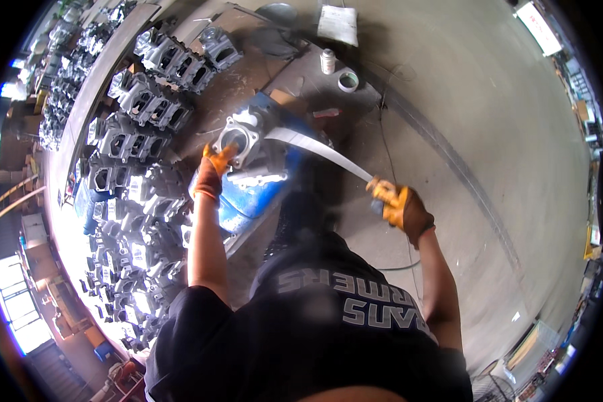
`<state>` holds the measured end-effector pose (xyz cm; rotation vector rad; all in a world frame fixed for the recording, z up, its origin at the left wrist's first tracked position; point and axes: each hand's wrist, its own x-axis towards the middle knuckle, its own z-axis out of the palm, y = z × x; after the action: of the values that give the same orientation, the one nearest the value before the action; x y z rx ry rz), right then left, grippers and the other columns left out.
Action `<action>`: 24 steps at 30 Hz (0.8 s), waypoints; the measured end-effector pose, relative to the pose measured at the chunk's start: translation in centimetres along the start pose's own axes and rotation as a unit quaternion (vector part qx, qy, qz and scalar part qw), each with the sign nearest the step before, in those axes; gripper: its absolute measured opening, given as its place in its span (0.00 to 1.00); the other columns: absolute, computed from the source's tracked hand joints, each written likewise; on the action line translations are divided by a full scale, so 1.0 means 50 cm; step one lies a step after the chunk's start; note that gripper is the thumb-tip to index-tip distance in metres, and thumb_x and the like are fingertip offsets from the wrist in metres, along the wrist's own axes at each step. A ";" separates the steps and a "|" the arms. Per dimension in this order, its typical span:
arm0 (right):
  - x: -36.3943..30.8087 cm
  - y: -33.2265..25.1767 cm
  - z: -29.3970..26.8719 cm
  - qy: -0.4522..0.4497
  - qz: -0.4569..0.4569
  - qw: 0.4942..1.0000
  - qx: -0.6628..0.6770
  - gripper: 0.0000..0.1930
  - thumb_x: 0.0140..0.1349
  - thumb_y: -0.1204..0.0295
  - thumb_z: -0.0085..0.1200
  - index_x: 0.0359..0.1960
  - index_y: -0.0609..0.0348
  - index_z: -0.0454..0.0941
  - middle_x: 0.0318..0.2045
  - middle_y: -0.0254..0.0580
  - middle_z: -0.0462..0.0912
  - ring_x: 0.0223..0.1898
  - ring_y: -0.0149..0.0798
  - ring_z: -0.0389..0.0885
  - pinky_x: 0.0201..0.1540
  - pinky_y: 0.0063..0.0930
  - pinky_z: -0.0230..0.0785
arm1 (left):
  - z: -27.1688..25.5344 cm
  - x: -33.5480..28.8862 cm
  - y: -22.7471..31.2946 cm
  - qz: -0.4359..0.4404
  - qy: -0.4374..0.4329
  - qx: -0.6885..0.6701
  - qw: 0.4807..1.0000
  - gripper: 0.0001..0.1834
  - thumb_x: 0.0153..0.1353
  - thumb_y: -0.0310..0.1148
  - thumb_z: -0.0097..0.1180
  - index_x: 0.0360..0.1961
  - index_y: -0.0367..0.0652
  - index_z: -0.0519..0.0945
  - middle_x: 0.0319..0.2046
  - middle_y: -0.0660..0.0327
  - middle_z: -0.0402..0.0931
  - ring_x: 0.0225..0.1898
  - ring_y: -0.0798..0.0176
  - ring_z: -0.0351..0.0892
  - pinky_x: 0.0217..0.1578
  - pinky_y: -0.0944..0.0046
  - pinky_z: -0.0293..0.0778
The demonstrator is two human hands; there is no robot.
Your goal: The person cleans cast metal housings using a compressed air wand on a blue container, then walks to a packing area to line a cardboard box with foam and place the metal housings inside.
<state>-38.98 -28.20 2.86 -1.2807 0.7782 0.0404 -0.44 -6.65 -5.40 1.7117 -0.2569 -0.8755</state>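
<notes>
A silver metal casting with a round flanged opening rests on a blue surface at the bench edge. My left hand, in an orange-yellow glove, is closed on the left side of its flange, with the fingertips at the opening. Off to the right, my gloved right hand is wrapped round the near end of a long flat file. The silver length of the file slants up and left, and its far end meets the top of the casting. Beneath the right hand a dark handle end shows, somewhat blurred.
Several rows of similar castings crowd the bench on my left. On the far bench part stand a roll of tape and a white bottle. A white sack lies beyond. A thin cable hangs down beside the bench.
</notes>
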 end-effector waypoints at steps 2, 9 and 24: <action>0.016 -0.008 -0.002 -0.011 -0.183 0.963 -0.199 0.17 0.57 0.66 0.59 0.46 0.61 0.78 0.31 0.36 0.83 0.30 0.32 0.81 0.31 0.23 0.71 | -0.001 0.034 -0.004 0.067 0.017 -0.004 0.998 0.15 0.57 0.39 0.60 0.40 0.41 0.78 0.30 0.68 0.75 0.28 0.73 0.71 0.26 0.71 0.67; 0.048 -0.107 -0.005 0.124 -0.008 0.956 -0.265 0.14 0.53 0.69 0.61 0.41 0.58 0.79 0.31 0.40 0.83 0.32 0.36 0.82 0.35 0.25 0.73 | 0.036 0.088 0.044 0.083 0.139 0.226 0.961 0.13 0.51 0.37 0.60 0.30 0.35 0.80 0.22 0.61 0.77 0.24 0.68 0.74 0.25 0.65 0.68; 0.099 0.083 -0.111 0.185 0.024 0.953 -0.238 0.16 0.60 0.65 0.52 0.46 0.61 0.76 0.37 0.44 0.82 0.40 0.41 0.80 0.41 0.29 0.72 | -0.001 0.648 0.324 0.151 0.221 0.057 0.962 0.19 0.51 0.41 0.63 0.33 0.34 0.79 0.26 0.57 0.80 0.25 0.64 0.77 0.24 0.64 0.71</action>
<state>-39.86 -33.59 -3.70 -1.7557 1.1681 0.0279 26.49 -30.84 -4.29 1.8638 -0.2597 -0.2453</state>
